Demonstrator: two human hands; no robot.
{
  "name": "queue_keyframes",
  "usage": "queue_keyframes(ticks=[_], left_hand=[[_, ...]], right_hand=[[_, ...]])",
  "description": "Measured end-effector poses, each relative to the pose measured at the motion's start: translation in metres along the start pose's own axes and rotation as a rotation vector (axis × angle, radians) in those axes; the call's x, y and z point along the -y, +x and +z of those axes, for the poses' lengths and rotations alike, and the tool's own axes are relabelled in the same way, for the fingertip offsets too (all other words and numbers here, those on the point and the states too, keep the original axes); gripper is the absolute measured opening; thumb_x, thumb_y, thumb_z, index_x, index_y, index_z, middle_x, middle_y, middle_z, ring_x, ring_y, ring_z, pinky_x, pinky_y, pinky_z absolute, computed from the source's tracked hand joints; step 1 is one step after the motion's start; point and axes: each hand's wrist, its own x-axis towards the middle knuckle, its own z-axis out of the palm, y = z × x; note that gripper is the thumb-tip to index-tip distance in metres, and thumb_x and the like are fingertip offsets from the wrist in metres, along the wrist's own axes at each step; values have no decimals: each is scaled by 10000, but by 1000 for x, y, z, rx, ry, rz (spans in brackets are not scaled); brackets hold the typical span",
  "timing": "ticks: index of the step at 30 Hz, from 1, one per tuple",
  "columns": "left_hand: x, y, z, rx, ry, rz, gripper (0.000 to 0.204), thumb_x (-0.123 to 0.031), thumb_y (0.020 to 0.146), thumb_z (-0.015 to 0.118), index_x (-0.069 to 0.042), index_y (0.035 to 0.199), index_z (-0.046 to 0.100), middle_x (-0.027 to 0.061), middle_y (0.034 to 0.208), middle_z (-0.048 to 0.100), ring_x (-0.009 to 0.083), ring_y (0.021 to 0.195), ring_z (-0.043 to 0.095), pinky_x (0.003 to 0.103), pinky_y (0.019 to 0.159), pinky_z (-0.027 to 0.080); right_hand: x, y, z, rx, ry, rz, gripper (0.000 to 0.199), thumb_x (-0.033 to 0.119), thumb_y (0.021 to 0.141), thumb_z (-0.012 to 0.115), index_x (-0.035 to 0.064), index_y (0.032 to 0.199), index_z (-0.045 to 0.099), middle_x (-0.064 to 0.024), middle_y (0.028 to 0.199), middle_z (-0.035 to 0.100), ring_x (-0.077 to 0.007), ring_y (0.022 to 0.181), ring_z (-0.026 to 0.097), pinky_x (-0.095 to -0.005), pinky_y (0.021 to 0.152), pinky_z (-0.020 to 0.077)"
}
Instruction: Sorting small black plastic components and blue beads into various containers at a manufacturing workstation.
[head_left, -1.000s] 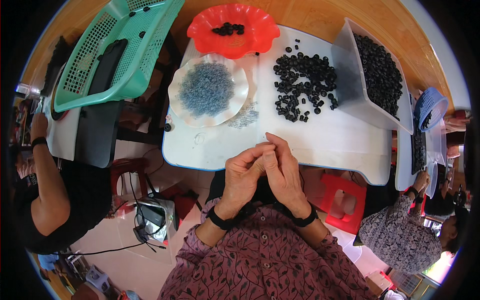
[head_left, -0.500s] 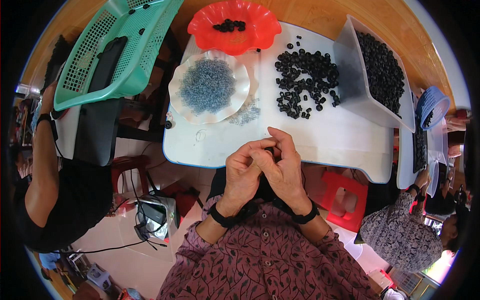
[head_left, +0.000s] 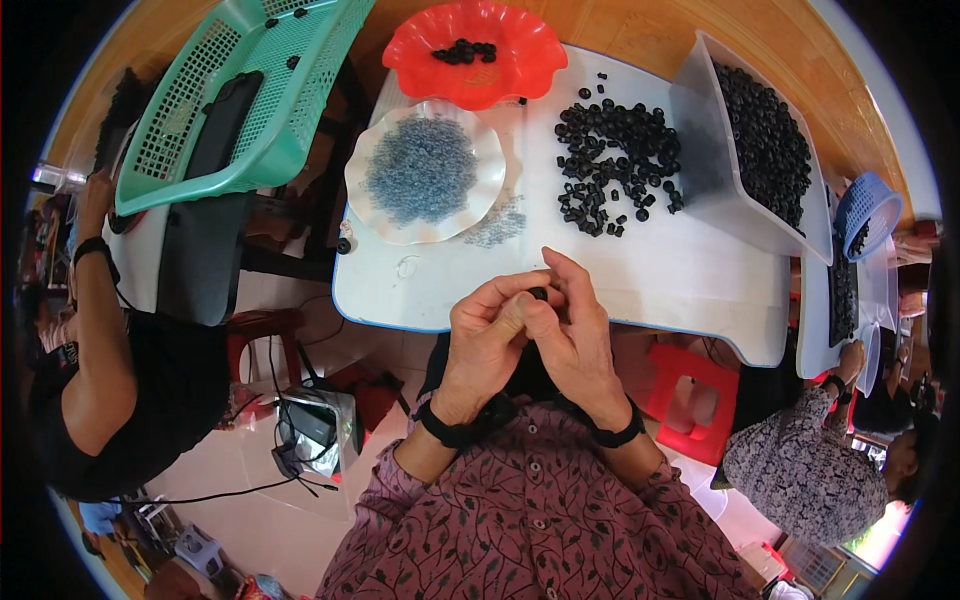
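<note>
Fingers [head_left: 497,288] of the left hand [head_left: 478,345], at the frame's lower centre, are closed in a thumb-and-forefinger pinch on a small black piece [head_left: 538,293]; only its dark end shows. Beside them, the thumb of the right hand [head_left: 578,345] lies against the piece, while that hand's forefinger extends past it; whether the right fingers also grip cannot be told. Both hands meet just off the near edge of the counter [head_left: 690,295].

Upper left: a green mesh basket [head_left: 205,192] holding a long black object. Upper centre: a white scalloped dish [head_left: 358,172] heaped with tiny blue-grey rings [head_left: 420,172], some scattered beside it; beyond, a red scalloped dish [head_left: 545,62] with a few black parts. Right of centre: loose black pieces [head_left: 617,150]; farther right, a translucent bin [head_left: 700,165] filled with similar pieces.

Probable faults: a slip of the pinch, since the piece is small, could drop it off the edge; the covering thumb could hide a misaligned fit.
</note>
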Motion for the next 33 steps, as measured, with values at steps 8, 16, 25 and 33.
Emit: queue_keyframes(ticks=[8,16,25,33], left_hand=[[1,2,-4,7,-102,6,270,-159,934,599,-1,1152,581,105,1006,660,198,927,652,329,821,550],[2,6,-19,25,-89,-29,255,-160,936,601,5,1128,566,81,953,653,150,767,645,278,690,549],[0,20,-34,-107,46,76,272,-119,958,551,31,1183,518,160,952,648,164,752,653,384,724,601],[3,23,-39,-130,53,86,234,-82,967,520,28,1173,515,160,959,648,155,770,654,387,745,600]], right_hand=[[10,0,-12,63,-64,-85,390,109,922,586,-7,1284,501,-152,1114,589,-227,934,626,-303,780,510],[11,13,-14,96,-126,-177,198,74,905,604,6,1084,652,-137,1119,590,-207,886,637,-291,744,526],[8,65,-14,0,32,92,104,39,867,625,-29,945,633,-81,852,612,-139,694,630,-250,618,516],[8,174,-10,-6,209,77,181,33,894,577,-124,986,581,-160,894,657,-192,794,682,-274,694,558]])
